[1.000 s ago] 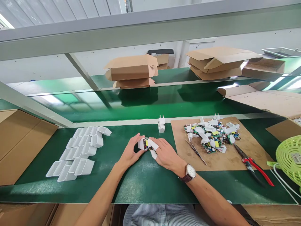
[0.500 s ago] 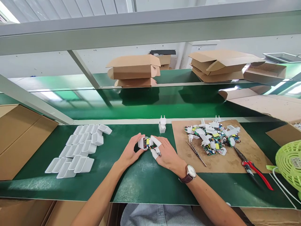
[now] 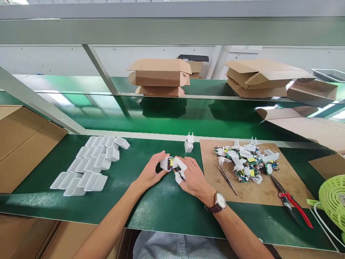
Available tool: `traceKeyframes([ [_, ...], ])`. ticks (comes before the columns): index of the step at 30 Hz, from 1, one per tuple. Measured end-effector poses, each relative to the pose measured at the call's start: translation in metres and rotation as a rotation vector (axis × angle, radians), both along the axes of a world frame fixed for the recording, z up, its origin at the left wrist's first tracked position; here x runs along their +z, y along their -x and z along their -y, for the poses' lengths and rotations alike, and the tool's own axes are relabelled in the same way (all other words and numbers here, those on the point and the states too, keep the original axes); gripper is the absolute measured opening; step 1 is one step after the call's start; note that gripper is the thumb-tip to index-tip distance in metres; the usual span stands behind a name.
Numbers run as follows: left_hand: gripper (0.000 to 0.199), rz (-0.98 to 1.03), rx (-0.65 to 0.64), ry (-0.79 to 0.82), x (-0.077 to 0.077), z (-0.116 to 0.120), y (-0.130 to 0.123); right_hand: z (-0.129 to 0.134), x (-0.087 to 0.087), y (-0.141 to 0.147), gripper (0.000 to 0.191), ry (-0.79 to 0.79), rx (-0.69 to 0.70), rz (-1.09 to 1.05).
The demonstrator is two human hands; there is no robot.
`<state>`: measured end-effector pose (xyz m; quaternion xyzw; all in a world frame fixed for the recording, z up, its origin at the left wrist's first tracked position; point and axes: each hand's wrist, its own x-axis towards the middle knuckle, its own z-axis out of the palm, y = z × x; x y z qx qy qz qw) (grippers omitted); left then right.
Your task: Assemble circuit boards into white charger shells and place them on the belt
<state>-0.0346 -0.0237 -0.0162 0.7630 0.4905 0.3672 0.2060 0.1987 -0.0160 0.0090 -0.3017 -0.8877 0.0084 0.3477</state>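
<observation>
- Left hand (image 3: 151, 171) grips a white plastic housing (image 3: 164, 163), centre of the frame; right hand (image 3: 194, 178) holds the circuit board (image 3: 171, 164) at its mouth.
- Skewed pressure could snag components on the rim.
- Loose fingertips could let the board drop onto the bench (image 3: 159, 212).

Tabletop (image 3: 159, 212) dk grn; trays (image 3: 101, 162) wht; boxes (image 3: 159, 78) tan; held pc (image 3: 170, 163) wht w/ yel & blk bits; shirt (image 3: 178, 246) striped, bluish-gry & wht; pliers' handles (image 3: 299, 209) red & blk; slotted item (image 3: 332, 201) lime grn; watch strap (image 3: 214, 208) dk brn, dial (image 3: 221, 201) wht
</observation>
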Motion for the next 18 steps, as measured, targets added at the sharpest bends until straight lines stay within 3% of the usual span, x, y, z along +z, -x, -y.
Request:
traceKeyframes([
  [9,0.064,-0.007,-0.010,-0.024,0.0005,0.0003,-0.0007,0.0001,0.0029,0.0003,0.071,0.037,0.002,0.009],
  [18,0.066,-0.009,-0.008,0.015,0.0061,0.0017,-0.0009,-0.0002,0.0025,0.0001,0.059,0.036,0.009,0.011],
])
